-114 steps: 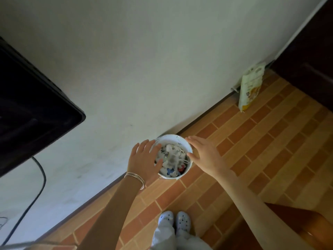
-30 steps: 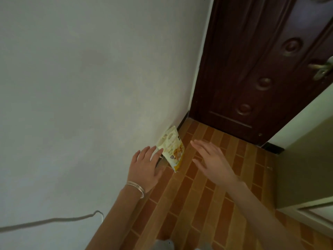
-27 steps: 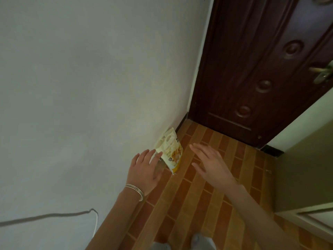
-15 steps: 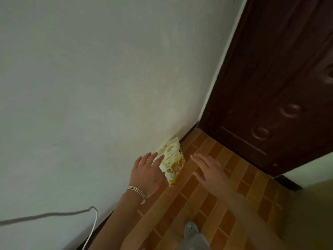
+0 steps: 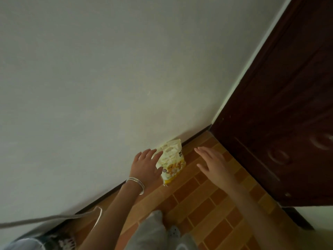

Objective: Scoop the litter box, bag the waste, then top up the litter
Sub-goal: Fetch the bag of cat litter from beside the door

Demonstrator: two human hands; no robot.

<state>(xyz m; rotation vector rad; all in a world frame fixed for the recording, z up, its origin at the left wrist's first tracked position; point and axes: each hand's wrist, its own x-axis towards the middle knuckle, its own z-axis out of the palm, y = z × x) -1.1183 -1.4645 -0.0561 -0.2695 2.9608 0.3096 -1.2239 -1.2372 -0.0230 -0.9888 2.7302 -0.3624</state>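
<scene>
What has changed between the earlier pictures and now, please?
The person has walked along the wall toward the door, and the left hand and right hand have closed in on either side of the yellow bag. Neither grips it yet. The bag still leans on the wall; both hands stay open.

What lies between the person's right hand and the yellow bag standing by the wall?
In the head view, only bare brick-patterned floor lies between the right hand and the yellow bag. Nothing else sits in that gap.
</scene>
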